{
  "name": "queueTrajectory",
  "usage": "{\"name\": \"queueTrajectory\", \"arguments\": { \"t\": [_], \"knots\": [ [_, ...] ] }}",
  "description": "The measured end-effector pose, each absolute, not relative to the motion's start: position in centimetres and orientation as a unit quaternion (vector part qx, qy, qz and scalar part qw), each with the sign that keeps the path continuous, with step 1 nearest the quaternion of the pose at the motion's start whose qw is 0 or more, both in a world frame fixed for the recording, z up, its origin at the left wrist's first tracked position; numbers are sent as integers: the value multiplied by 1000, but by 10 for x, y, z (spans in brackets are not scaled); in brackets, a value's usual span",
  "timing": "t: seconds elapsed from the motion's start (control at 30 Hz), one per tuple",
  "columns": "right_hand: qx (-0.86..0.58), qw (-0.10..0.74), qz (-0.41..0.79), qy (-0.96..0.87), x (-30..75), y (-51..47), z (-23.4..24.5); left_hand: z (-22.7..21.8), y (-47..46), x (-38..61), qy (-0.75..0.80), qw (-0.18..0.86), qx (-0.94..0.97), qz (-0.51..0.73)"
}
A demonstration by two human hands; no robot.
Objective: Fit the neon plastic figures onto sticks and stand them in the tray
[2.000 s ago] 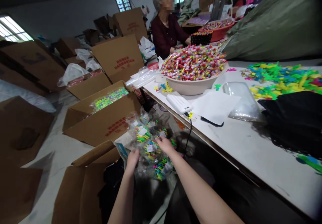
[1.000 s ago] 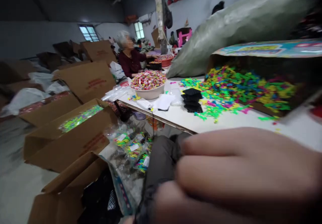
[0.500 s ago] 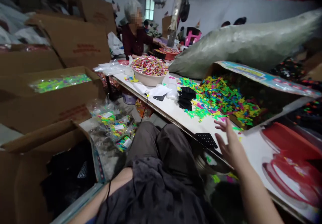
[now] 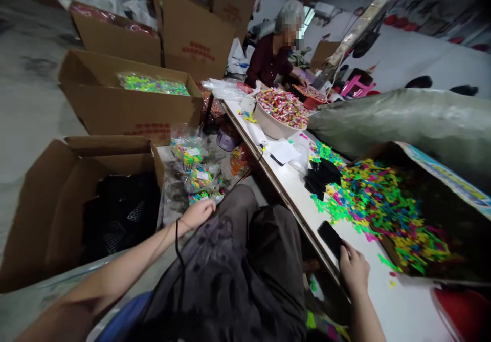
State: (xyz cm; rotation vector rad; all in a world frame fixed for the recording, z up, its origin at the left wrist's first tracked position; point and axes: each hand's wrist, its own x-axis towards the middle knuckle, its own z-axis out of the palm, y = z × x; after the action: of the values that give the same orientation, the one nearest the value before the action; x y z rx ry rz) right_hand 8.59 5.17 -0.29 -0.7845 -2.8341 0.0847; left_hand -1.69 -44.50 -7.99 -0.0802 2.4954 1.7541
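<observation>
Right hand (image 4: pixel 353 266): over the near edge of the white table (image 4: pixel 416 303), fingers closed on one end of a flat black item (image 4: pixel 330 238), exact kind unclear. Left hand (image 4: pixel 199 213): left of the table, loosely curled; any grip cannot be told. A red object (image 4: pixel 464 311) at the table's near end is cut off. On the table, loose coloured pieces (image 4: pixel 349 198) surround a black pile (image 4: pixel 322 175) and fill part of a tipped box (image 4: pixel 448 170), its interior dark. Left of the table: an open carton (image 4: pixel 36 214). At the table's far end, a heaped basin (image 4: pixel 273 124) partly hides a co-worker (image 4: pixel 264 63).
</observation>
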Motion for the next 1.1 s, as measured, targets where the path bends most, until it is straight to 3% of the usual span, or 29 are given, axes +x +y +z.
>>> {"name": "queueTrajectory", "arguments": {
  "t": [0.13,0.23,0.33,0.53,0.7,0.8,0.9,1.1],
  "knots": [
    [-271,128,5,-954,84,58,-11,-66,-472,-103,912,-114,-46,391],
    [-282,129,-20,-950,86,52,-11,-68,-485,-163,949,2,-145,281],
    [-292,128,-24,-948,86,48,-8,-80,-484,-194,958,123,-108,235],
    [-271,145,-38,-951,85,49,-11,-95,-465,-206,975,98,66,186],
    [-268,147,-60,-950,84,47,-10,-98,-463,-198,963,199,165,70],
    [-263,148,-68,-951,83,45,-8,-105,-468,-190,963,217,157,-23],
    [-254,165,-75,-950,83,44,-7,-115,-474,-190,976,165,112,-86],
    [-240,203,-71,-947,82,40,-7,-125,-484,-209,982,146,48,-106]
  ]
}}
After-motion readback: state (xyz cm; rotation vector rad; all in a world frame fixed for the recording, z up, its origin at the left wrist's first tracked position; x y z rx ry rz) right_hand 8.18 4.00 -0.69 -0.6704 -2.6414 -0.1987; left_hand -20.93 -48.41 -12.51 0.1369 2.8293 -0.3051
